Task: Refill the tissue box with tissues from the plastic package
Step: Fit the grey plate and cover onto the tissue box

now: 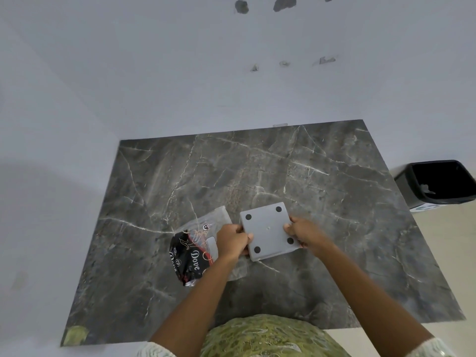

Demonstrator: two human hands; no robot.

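Observation:
A grey square tissue box [269, 229] is turned bottom up near the middle of the dark marble table [322, 176], with four black round feet showing. My left hand [231, 240] grips its left edge and my right hand [301, 231] grips its right edge. To the left lies the plastic package [192, 249], clear at the far end and black with "Dove" lettering at the near end. It looks flat, and my left hand and forearm cover part of it. I see no loose tissues.
A black waste bin [438, 184] stands on the floor past the table's right edge. White walls close in behind and to the left of the table. A green patch [74, 334] sits at the table's near left corner.

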